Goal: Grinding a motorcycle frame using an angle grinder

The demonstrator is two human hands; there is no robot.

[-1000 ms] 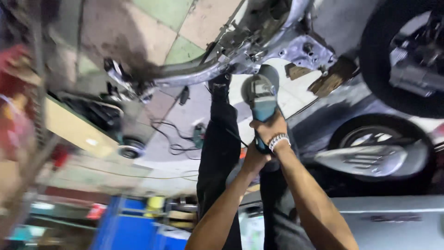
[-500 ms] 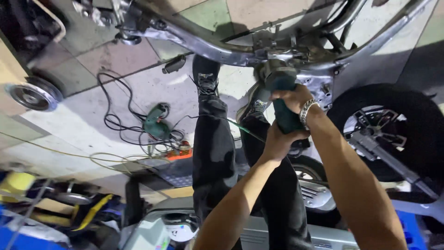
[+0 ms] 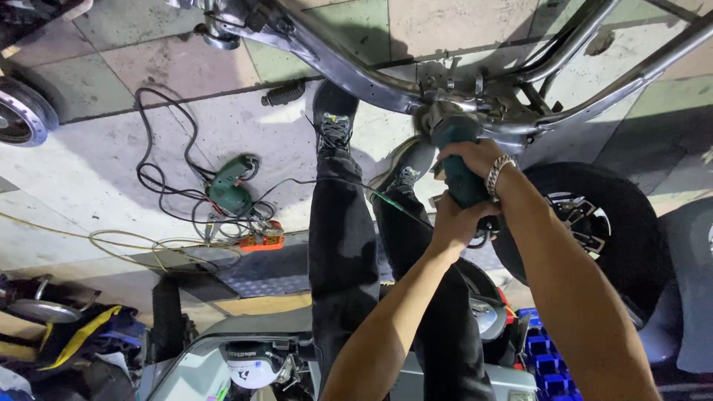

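Both my hands hold a teal angle grinder (image 3: 454,169). My right hand (image 3: 475,157), with a metal bracelet on its wrist, wraps the body near the head. My left hand (image 3: 454,223) grips the rear end of the tool, where a thin cord leaves it. The grinder's head sits against a joint of a bare metal motorcycle frame (image 3: 349,70), whose tubes run across the top of the view. My legs in black trousers (image 3: 342,245) and sneakers stand just behind the frame.
On the tiled floor lie a green power drill (image 3: 230,189), tangled black cables (image 3: 160,178) and an orange power strip (image 3: 261,241). A black tyre on a wheel (image 3: 594,223) stands at the right, another wheel (image 3: 18,111) at the left edge, a blue crate (image 3: 542,349) below.
The view has swung down and left, bringing the floor, drill and cables into sight. Both hands have stayed on the grinder, which now sits at the frame joint.
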